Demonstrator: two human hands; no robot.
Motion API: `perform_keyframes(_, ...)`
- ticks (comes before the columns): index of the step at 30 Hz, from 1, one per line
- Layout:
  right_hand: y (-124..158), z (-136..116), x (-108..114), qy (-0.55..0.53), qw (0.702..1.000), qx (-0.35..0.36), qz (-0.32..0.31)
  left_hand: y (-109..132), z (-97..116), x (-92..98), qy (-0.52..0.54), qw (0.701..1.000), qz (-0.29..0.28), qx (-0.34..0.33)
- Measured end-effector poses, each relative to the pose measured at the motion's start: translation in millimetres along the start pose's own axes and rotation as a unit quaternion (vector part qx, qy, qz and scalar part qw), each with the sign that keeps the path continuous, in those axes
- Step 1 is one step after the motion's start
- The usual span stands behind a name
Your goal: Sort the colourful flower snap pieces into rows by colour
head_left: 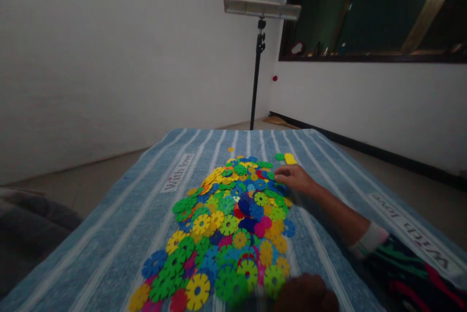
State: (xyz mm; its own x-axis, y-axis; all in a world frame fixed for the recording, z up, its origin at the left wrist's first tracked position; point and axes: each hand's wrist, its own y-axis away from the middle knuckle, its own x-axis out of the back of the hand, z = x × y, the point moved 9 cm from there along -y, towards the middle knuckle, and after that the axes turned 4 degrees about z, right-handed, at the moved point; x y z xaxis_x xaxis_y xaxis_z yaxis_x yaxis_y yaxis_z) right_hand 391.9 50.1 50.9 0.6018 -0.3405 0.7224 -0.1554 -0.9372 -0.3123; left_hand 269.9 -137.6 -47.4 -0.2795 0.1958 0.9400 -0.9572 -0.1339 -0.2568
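A long heap of flat, notched plastic snowflake discs [228, 225] in green, yellow, blue, red, orange and pink lies on the striped cloth. My right hand [293, 177] is at the far right edge of this heap, palm down. Its fingers are curled together and their tips touch the discs, among blue and green ones; whatever is between them is hidden. Low in the view, at the near right end of the heap, my left hand [307, 293] shows only as dark, curled fingers. What it holds, if anything, cannot be made out.
Blue cloth [120, 234] with white stripes covers the table. A yellow piece [290, 158] and a green disc [279, 156] lie beyond my right hand. Behind the table stands a lamp on a black pole [256, 73]. Grey fabric [32, 234] is at the left.
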Motion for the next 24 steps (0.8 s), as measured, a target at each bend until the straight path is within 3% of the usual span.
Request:
perform_keyframes(5,54,-26,-19,0.005,0.999,0.038,0.031,-7,7,-6.5,-0.080,0.995,0.051,-0.030)
perform_keyframes(10,68,-23,-17,0.012,0.994,0.034,0.100,-1,13,3.5,-0.106,0.984,0.131,-0.051)
perform_keyframes(14,72,3,-14,0.035,0.986,-0.023,0.163,0,17,12.3,-0.103,0.985,0.127,-0.056)
perform_keyframes(17,74,14,-20,0.044,0.983,-0.048,0.172,-1,20,17.4,-0.095,0.988,0.102,-0.061)
perform_keyframes(24,72,3,-40,0.024,0.989,-0.021,0.146,0,21,22.0,-0.078,0.990,0.105,-0.060)
